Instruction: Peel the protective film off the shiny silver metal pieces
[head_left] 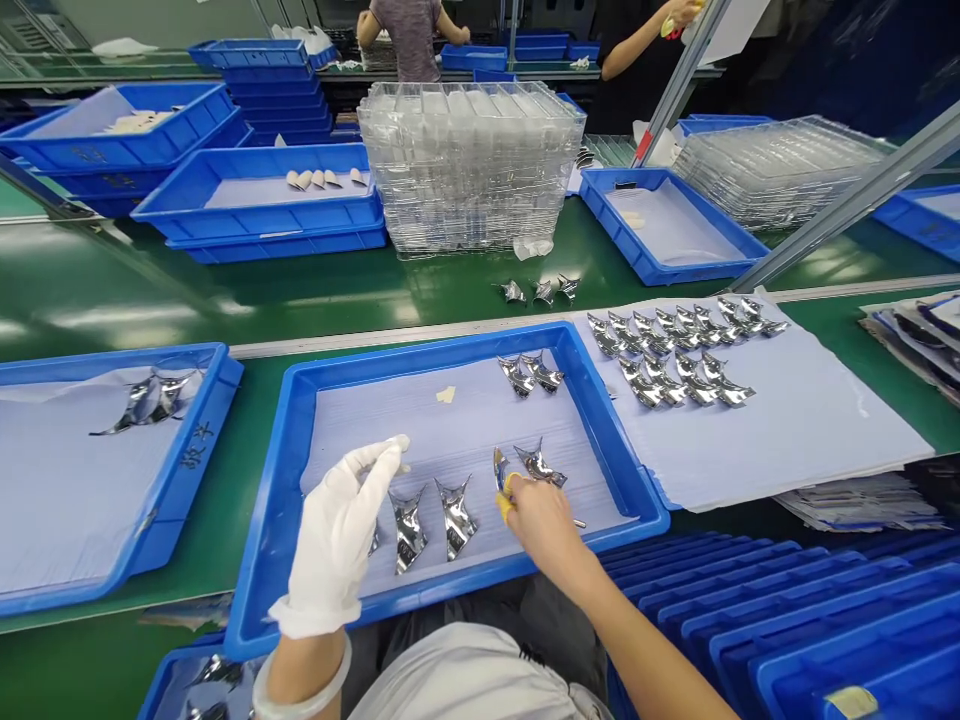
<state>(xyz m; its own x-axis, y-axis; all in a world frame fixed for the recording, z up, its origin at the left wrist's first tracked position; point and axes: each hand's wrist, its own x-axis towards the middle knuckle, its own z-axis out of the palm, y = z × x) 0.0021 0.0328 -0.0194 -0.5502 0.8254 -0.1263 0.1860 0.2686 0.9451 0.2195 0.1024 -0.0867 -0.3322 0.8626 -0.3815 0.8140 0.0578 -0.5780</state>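
Shiny parts lie in the blue tray in front of the person: 2 in the near-L half, another mostly hidden behind the L hand, 1 just beyond the R hand, 2 in the far-R corner. L hand, in a white glove, is over the tray's near-L side, thumb & fingers pressed together at the tips; can't tell if anything's btwn them. R hand, bare w/ yellow covers on fingertips, has its fingers pinching a slim metal item, low over the tray; exact shape unclear. Small yellowish scrap lies near tray ctr.

R of tray: paper w/ 2 rows of parts, 4 in the near row. L: side tray, 2 parts at its far-R corner. Beyond, on the green desk: 3 more parts, then a tall stack of clear trays, blue trays either side. Lower R: stacked blue bins. Bkgd: 2 people, faces out of view.
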